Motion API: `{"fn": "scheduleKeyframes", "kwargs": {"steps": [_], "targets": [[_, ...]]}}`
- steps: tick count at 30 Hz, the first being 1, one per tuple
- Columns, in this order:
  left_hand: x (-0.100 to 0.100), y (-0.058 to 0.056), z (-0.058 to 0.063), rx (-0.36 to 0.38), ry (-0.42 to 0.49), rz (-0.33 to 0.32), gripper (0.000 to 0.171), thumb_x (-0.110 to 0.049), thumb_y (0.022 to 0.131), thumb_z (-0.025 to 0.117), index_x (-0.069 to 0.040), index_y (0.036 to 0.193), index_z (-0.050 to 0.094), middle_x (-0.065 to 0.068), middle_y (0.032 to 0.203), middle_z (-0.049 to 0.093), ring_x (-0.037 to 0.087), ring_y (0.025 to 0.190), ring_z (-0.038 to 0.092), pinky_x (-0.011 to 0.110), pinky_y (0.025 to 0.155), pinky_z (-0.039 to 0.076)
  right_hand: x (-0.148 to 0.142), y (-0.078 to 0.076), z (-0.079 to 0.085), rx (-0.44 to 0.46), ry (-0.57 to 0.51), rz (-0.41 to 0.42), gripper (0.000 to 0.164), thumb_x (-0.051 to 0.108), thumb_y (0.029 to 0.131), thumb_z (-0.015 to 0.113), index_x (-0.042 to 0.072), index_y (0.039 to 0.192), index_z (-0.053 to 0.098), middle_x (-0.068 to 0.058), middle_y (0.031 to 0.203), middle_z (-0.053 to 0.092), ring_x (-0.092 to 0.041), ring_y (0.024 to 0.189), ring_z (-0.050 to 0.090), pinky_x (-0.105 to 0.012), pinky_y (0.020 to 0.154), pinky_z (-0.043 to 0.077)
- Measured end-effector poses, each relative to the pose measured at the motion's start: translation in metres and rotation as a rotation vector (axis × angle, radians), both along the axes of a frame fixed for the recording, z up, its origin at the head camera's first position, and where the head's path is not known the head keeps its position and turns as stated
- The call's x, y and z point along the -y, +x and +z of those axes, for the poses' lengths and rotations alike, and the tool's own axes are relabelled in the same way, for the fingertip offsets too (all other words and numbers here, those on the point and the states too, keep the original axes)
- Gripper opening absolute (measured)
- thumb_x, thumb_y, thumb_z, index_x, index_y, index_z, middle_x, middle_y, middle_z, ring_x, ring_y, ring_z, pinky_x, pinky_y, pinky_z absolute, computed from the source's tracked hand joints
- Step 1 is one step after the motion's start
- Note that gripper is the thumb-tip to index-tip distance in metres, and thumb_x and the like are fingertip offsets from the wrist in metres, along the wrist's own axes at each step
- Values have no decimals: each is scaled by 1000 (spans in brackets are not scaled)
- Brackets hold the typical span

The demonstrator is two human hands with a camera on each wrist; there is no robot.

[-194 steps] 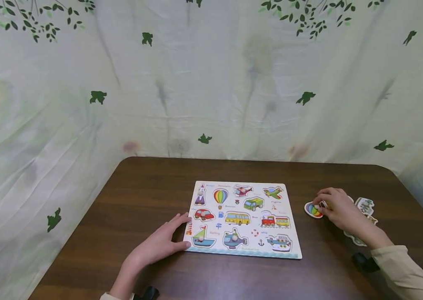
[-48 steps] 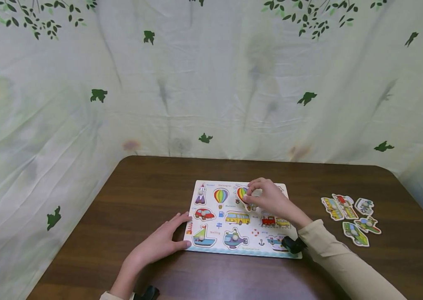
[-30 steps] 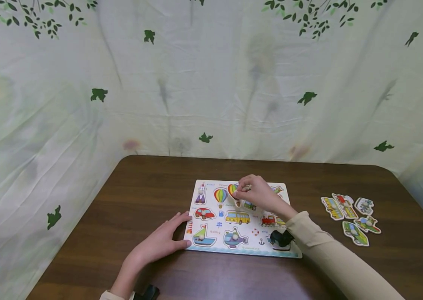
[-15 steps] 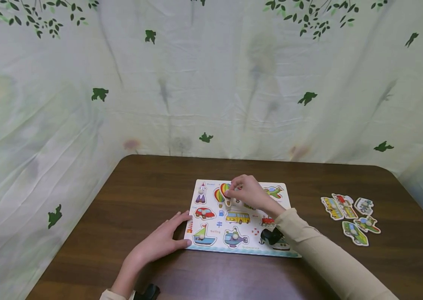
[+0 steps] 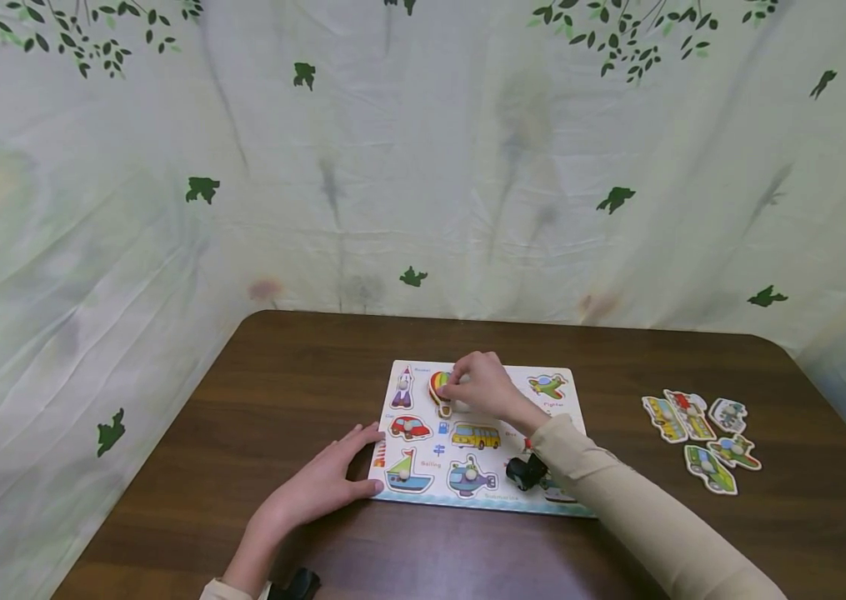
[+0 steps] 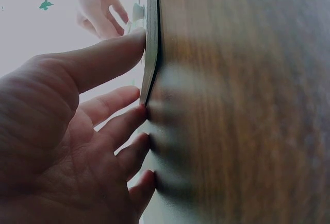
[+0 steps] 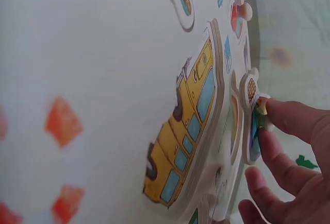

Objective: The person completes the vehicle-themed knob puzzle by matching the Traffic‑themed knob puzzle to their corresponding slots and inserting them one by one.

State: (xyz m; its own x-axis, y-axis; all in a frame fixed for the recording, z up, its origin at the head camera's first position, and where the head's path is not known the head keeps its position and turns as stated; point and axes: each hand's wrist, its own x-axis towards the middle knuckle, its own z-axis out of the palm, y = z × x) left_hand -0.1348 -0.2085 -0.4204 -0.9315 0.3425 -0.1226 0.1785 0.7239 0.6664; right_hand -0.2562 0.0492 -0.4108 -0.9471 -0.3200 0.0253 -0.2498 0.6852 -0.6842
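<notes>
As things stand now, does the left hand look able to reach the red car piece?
Likely yes: the left hand touches the left edge of the puzzle board, close to the red car piece, and nothing seems to lie between them.

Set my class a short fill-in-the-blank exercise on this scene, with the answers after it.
1. The right hand pinches a puzzle piece shaped like a hot-air ____.
2. The left hand touches the ____ edge of the board.
3. The loose pieces lying on the table number ____.
4. The car on the board is coloured ____.

Missing words: balloon; left; five; red.
</notes>
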Motion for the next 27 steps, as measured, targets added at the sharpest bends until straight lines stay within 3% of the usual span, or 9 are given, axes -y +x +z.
{"fn": "scheduleKeyframes", "kwargs": {"steps": [6,12,21,27], "targets": [[0,1,0,-7,3,-6,64,-27,85,77,-11,141,51,11,154,38,36,145,24,60,114,17,6,-2,-3,18,36,-23,25,33,83,80,18,66,70,4,90,65,-24,103,42,-37,78,36],[0,1,0,3,6,-5,64,-28,85,77,-12,141,51,11,154,38,36,145,23,60,114,16,7,-3,-4,29,67,-42,25,34,83,80,19,67,69,3,94,63,-24,106,41,-37,80,37],[0,0,-2,1,-5,6,63,-26,85,77,-12,141,51,8,155,38,33,146,23,58,115,17,8,-2,-3,20,80,-33,20,28,83,81,19,68,71,-5,118,60,-28,125,36,-47,100,37],[0,-1,-3,9,-4,12,63,-27,85,77,-13,141,51,8,155,38,33,146,23,58,115,16,6,-2,-4,19,81,-16,13,22,84,80,20,73,73,-7,125,55,-30,128,33,-51,104,32]]}}
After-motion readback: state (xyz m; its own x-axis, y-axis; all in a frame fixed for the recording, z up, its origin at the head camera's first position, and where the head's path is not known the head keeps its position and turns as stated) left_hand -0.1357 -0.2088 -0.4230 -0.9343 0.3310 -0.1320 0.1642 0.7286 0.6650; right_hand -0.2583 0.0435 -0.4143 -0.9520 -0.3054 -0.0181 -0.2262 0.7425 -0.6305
